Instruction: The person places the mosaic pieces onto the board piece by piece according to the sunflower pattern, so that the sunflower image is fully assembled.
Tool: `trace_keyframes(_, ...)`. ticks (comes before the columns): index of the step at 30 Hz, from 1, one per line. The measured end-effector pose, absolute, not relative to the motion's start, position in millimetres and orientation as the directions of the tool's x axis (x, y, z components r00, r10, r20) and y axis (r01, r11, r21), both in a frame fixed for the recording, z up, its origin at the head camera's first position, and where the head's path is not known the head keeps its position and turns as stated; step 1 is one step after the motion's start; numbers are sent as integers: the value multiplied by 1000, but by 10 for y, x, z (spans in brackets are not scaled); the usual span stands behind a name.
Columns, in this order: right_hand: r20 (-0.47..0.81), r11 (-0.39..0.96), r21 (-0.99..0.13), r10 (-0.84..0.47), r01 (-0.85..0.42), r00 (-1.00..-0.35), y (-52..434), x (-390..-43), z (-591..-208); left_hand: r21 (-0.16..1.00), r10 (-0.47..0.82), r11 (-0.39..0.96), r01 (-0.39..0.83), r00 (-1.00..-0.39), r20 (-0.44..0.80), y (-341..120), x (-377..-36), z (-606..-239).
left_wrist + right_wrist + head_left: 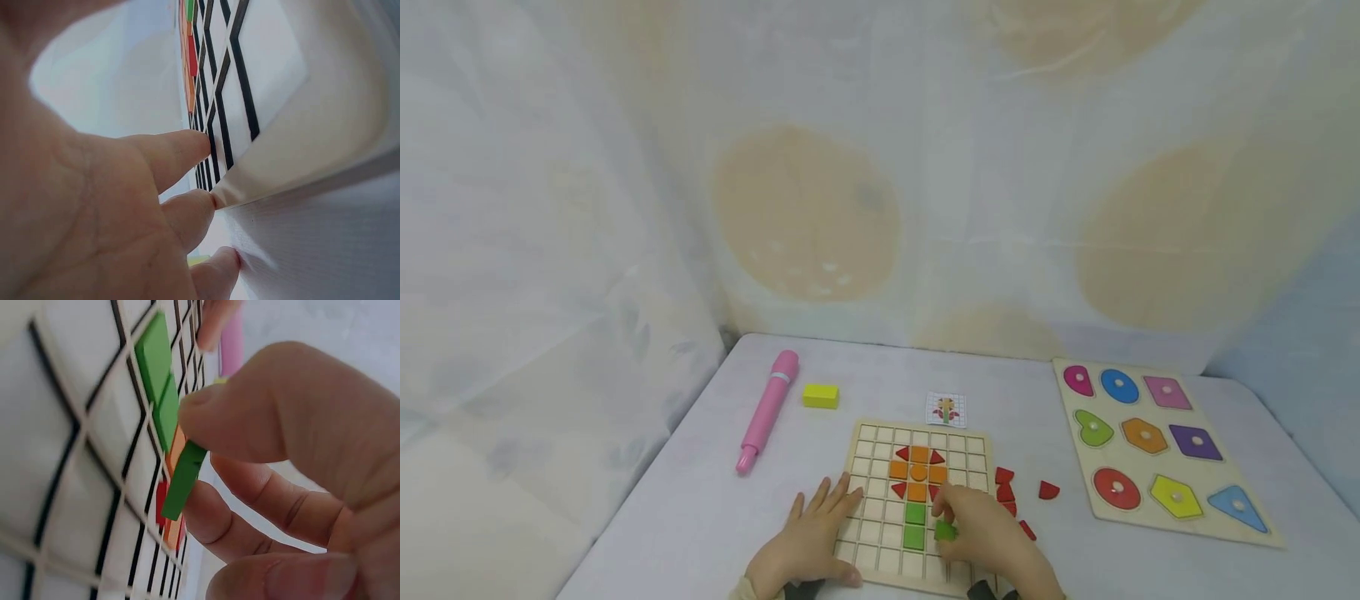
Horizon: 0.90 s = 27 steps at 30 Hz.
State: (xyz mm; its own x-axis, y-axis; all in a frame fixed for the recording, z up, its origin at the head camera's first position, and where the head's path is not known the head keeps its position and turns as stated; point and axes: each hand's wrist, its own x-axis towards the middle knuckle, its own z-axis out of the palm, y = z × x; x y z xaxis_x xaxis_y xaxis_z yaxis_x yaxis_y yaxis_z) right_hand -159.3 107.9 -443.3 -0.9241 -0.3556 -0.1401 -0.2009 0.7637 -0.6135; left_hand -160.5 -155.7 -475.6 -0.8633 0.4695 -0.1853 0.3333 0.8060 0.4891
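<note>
A wooden grid board (889, 557) lies at the front of the table with a flower-like pattern of tiles in it. Orange squares (898, 471) surround an orange round piece (918, 472), with red triangles at the corners. Two green square tiles (913, 537) run down below them. My right hand (988, 533) pinches a green tile (185, 481) between thumb and fingertip, tilted close over the grid, right of the green squares. With fingers spread, my left hand (811, 537) rests at the board's left edge; in the left wrist view its fingertips (199, 145) touch the rim.
Several red pieces (1005, 492) lie right of the board, one red quarter piece (1048, 490) apart. A pattern card (946, 410) lies behind it. At back left are a yellow block (821, 397) and a pink stick-like toy (767, 414). A shape puzzle board (1116, 450) lies far right.
</note>
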Motion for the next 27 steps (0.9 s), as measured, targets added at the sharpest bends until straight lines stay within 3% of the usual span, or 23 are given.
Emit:
trace_keyframes(14,-172,827,-493,-396,-269,-902,666,-1411,-4501,496,463,806,324,-867,-186,-1555,-1594,-4678)
trace_keyframes(27,-99,808,-497,-415,-316,-904,653,-1409,-4563,494,465,806,326,-866,-186,-1552,-1584,-4689)
